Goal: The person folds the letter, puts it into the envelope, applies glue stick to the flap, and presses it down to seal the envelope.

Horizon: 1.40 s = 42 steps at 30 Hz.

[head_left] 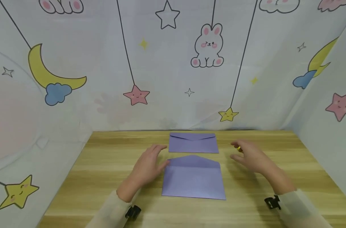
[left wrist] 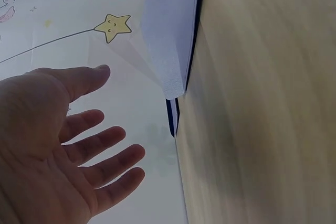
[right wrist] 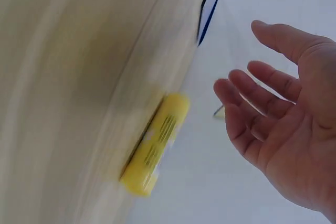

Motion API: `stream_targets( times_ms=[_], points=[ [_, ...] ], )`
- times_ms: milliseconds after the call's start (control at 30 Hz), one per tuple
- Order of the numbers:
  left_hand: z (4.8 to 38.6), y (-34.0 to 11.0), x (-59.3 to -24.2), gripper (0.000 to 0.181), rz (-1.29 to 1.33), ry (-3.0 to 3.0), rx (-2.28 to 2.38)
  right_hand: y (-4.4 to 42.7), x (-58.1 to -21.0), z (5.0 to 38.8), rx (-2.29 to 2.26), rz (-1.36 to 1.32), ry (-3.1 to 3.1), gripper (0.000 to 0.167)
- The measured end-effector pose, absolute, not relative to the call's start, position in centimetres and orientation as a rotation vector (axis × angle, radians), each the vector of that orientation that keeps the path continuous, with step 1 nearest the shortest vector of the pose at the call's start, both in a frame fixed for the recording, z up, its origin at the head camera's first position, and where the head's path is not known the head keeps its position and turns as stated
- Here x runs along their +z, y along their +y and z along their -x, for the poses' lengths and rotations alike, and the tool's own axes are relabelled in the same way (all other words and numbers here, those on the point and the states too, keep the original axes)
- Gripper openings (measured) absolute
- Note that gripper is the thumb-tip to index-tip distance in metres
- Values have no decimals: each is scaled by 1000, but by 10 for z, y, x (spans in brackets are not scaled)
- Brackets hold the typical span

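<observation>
Two purple envelopes are on the wooden table. The nearer envelope (head_left: 194, 182) has its flap raised, pointing away from me. Behind it is a smaller-looking envelope (head_left: 193, 146) with its flap folded down. My left hand (head_left: 146, 166) is beside the nearer envelope's left edge, fingers spread and relaxed, holding nothing; whether the thumb touches the paper I cannot tell. To the right of both envelopes, my right hand (head_left: 252, 156) hovers with loosely bent fingers and an empty palm. A yellow tube (right wrist: 156, 145) with dark print, like a glue stick, lies on the table near it, mostly hidden in the head view.
A white cloth (head_left: 173, 72) printed with stars, moons and rabbits hangs behind the table (head_left: 113, 171) and along its sides. Black wrist mounts sit at the cuffs of both pale sleeves (head_left: 299, 205).
</observation>
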State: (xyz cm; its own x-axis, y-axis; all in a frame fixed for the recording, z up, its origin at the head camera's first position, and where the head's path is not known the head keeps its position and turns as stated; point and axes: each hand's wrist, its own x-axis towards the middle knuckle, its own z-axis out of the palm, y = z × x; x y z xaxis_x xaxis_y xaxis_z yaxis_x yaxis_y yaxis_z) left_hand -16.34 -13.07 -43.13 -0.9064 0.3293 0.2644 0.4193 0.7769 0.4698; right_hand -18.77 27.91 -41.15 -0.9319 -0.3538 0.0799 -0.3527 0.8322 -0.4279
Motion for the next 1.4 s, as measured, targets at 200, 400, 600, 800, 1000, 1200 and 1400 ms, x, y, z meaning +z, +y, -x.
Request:
stream_targets(
  times_ms=[200,400,600,800,1000,1200,1400],
  points=[
    [176,-123,-430,45,647,-2882,-795,246,-415,188,-774,739,2877,37],
    [184,-114,-433,34,684,-2987,-827,223,-430,192,-698,787,2845,28],
    [193,-108,-434,25,701,-3052,-816,214,-432,198,-659,806,2799,21],
    [196,-108,-440,20,706,-3070,-810,212,-435,201,-613,809,2787,16],
    [196,-109,-440,15,696,-3066,-828,210,-433,201,-576,798,2837,12],
    [196,-111,-440,9,689,-3006,-824,207,-431,199,-581,784,2911,12],
    [193,-113,-444,10,723,-2972,-744,211,-433,197,-566,949,2970,17]
  ],
)
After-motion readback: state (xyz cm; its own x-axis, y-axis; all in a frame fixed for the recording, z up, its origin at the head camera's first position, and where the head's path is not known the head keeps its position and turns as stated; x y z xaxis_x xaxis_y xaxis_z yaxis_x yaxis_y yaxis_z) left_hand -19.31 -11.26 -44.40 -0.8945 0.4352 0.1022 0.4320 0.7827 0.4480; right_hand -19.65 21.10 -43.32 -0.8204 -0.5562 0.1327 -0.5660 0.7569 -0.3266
